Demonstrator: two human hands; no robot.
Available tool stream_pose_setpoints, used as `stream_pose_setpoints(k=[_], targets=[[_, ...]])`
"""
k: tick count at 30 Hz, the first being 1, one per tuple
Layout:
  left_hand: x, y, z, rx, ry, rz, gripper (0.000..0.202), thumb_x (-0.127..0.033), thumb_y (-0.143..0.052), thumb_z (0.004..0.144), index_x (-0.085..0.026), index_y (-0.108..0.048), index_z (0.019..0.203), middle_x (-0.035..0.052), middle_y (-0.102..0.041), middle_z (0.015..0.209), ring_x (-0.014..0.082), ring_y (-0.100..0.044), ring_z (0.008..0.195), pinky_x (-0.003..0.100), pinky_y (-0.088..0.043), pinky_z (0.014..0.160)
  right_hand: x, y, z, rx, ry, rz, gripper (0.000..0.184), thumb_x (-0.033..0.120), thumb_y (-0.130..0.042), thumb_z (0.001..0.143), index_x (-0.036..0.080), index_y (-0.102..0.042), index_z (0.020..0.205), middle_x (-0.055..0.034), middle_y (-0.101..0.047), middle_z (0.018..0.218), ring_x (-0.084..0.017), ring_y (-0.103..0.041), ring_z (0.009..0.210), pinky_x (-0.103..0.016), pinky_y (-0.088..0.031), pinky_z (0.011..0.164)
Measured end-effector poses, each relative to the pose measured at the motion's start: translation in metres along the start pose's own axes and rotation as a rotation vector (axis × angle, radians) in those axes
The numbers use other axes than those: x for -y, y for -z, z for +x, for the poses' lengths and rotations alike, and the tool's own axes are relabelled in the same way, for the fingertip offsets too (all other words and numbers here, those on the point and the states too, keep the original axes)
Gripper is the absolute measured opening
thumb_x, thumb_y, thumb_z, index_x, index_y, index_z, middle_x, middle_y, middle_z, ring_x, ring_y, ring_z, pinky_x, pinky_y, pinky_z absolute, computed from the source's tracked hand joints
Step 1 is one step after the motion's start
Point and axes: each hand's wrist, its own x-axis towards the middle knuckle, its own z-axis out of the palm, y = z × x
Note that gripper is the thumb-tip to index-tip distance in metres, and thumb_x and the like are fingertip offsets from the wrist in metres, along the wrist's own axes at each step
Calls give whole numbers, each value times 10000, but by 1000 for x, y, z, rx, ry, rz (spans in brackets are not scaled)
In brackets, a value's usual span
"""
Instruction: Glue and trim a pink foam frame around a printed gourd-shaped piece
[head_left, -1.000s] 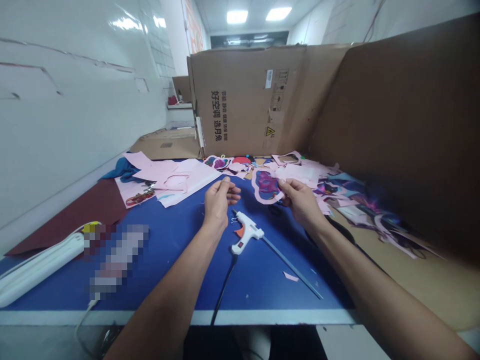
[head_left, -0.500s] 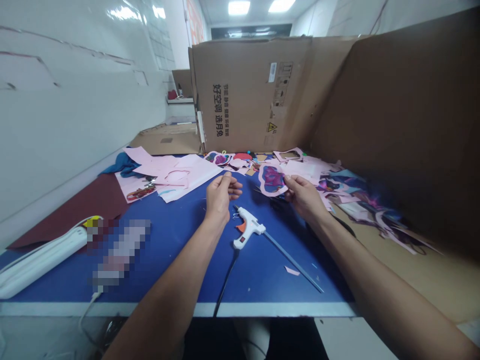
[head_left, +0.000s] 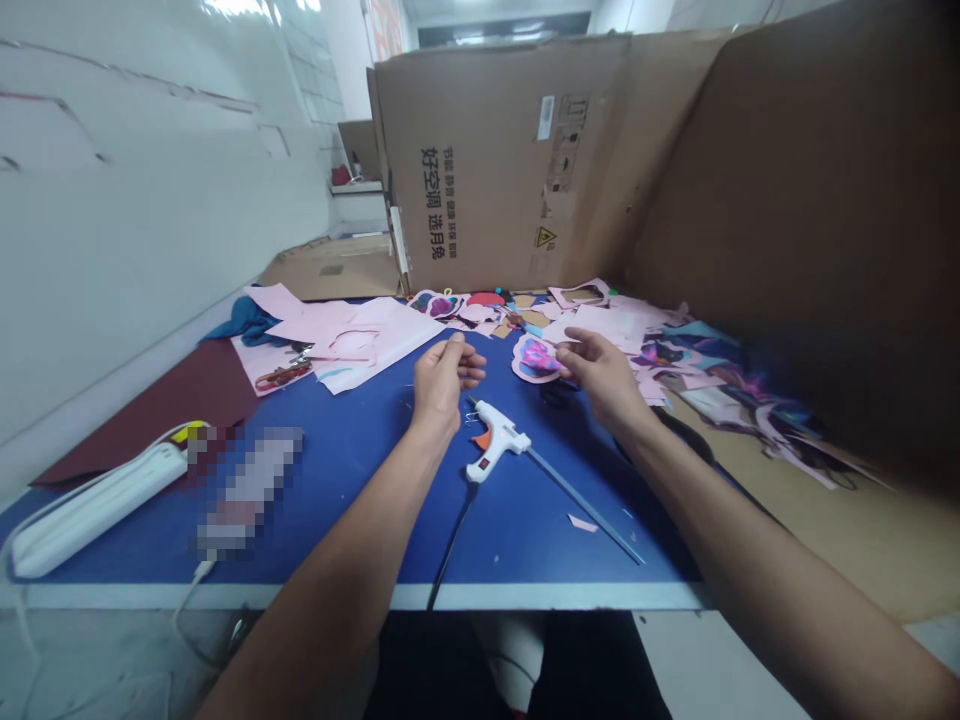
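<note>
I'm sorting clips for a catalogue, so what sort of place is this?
Probably a makeshift craft workspace: a hot glue gun lies on a blue table, with cut pink paper scraps nearby and a large cardboard box standing behind.

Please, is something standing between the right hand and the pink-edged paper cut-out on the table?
Nothing visible stands between them: the right hand reaches the edge of the cut-out. The glue gun lies nearer the person, off that path.
</note>
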Motion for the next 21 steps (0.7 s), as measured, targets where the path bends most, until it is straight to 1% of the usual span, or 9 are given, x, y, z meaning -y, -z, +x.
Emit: stream_pose_setpoints(k=[2,6,9,11,13,17,21], targets=[[1,0,0,0,0,7,411,-567,-785,899,-188,-672,787,58,-749,741,132,-654,580,238,-458,549,5,-5,-6,31,43,-61,539,449,-890,742,231,-746,1214,-56,-772,1025,-227,-705,897,-361,-592,779],[4,-1,2,4,-34,58,371,-517,-758,936,-199,-678,764,52,-742,719,130,-634,559,241,-442,541,10,-9,-14,105,132,-205,336,420,-818,833,214,-816,1099,-88,-828,1037,-262,-743,938,-407,-597,855],[6,-2,2,87,-120,182,296,-440,-755,938,-205,-712,763,48,-752,732,142,-637,578,250,-445,560,10,-10,-17,109,211,-322,250,368,-753,888,216,-837,1067,-100,-851,1061,-287,-771,964,-446,-595,916],[6,-3,1,152,-186,281,217,-367,-761,922,-212,-737,773,39,-761,749,156,-645,616,257,-452,593,9,-11,-18,109,258,-391,226,335,-725,911,228,-847,1069,-98,-857,1086,-300,-781,987,-476,-592,962],[4,-5,-2,191,-267,376,157,-294,-761,903,-219,-750,765,27,-759,754,171,-645,665,265,-452,638,8,-12,-20,122,294,-445,223,315,-708,924,239,-854,1073,-94,-861,1109,-308,-786,1000,-493,-591,983],[-4,-13,-14,221,-444,573,173,-187,-711,914,-217,-766,752,20,-731,746,192,-610,715,295,-409,707,7,-11,-22,143,346,-528,248,305,-683,939,227,-866,1087,-113,-863,1131,-323,-794,1014,-477,-601,949],[-10,-17,-30,271,-519,685,183,-166,-692,940,-216,-759,777,25,-727,777,192,-606,731,314,-383,721,4,-10,-23,121,377,-583,251,319,-692,946,234,-876,1094,-111,-868,1103,-319,-795,963,-460,-608,917]])
